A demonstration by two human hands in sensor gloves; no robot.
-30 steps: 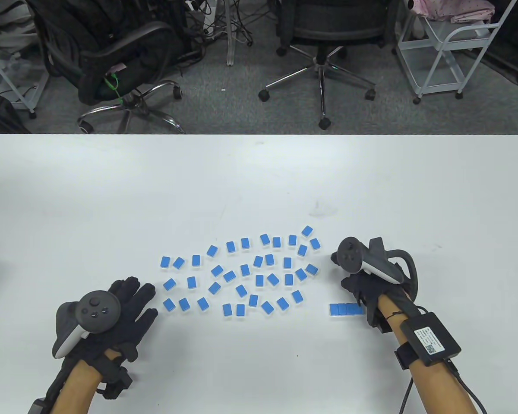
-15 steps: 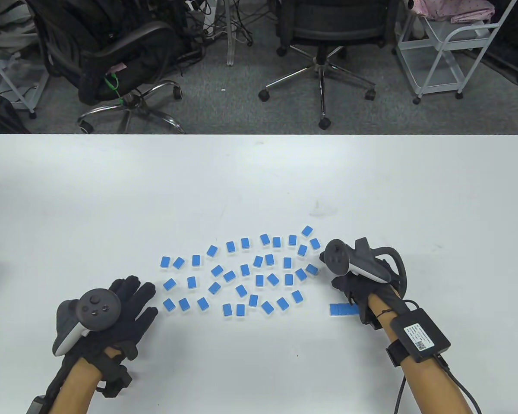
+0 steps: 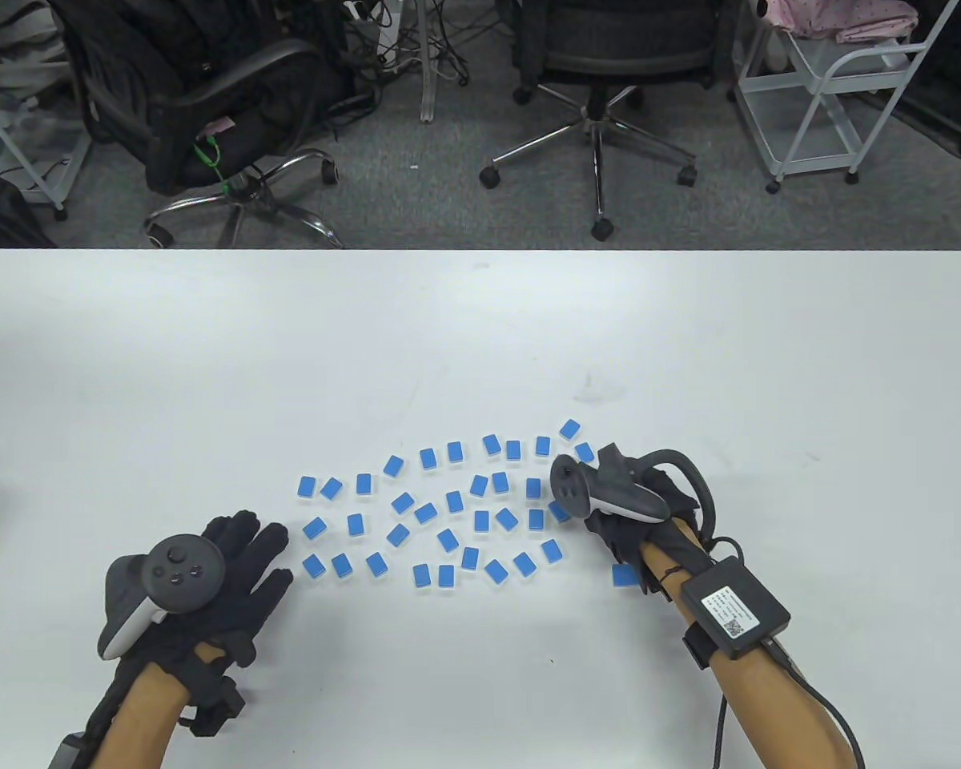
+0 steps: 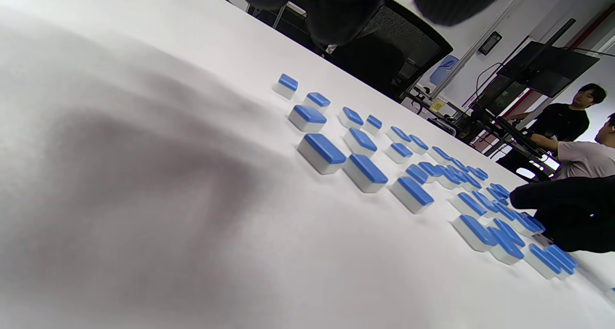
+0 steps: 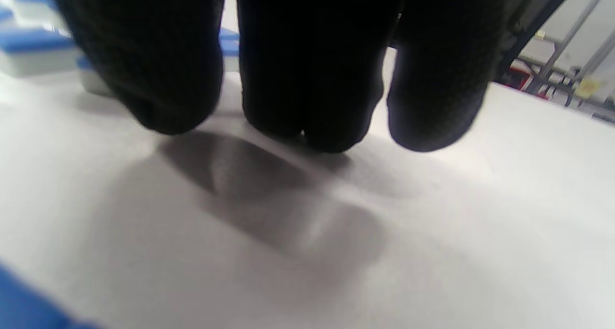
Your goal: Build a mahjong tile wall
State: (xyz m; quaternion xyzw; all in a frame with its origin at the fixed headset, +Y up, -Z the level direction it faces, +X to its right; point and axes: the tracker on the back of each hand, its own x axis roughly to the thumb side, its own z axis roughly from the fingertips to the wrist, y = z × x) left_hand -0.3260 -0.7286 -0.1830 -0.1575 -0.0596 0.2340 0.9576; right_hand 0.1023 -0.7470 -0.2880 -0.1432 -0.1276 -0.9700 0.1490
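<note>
**Right hand reaching into the loose tiles for the next wall piece**

Table view: loose blue-backed tiles [image 3: 448, 513] lie scattered face down on the white table [image 3: 480, 336]. The started wall row [image 3: 625, 574] sits just right of the scatter's near edge; only its left end shows, the rest is under the right forearm. Right hand [image 3: 621, 529] is over the scatter's right edge, between the scatter and the row. Its fingers are under the tracker, so I cannot tell here whether they hold a tile. Left hand [image 3: 236, 573] lies flat, fingers spread, just left of the scatter, holding nothing.

Left wrist view: tiles run away across the table, nearest tile [image 4: 322, 153] untouched. Left fingertips [image 4: 343, 7] hang clear above the table.

Right wrist view: three gloved fingertips [image 5: 307, 79] point down, side by side, close to the table; nothing pinched that I can see. Tiles just behind them, blurred.

Judgement: fetch step in hand. Next: pinch one tile at the scatter's right edge, carry it to the row's open end, butt it flush without nudging the row.
</note>
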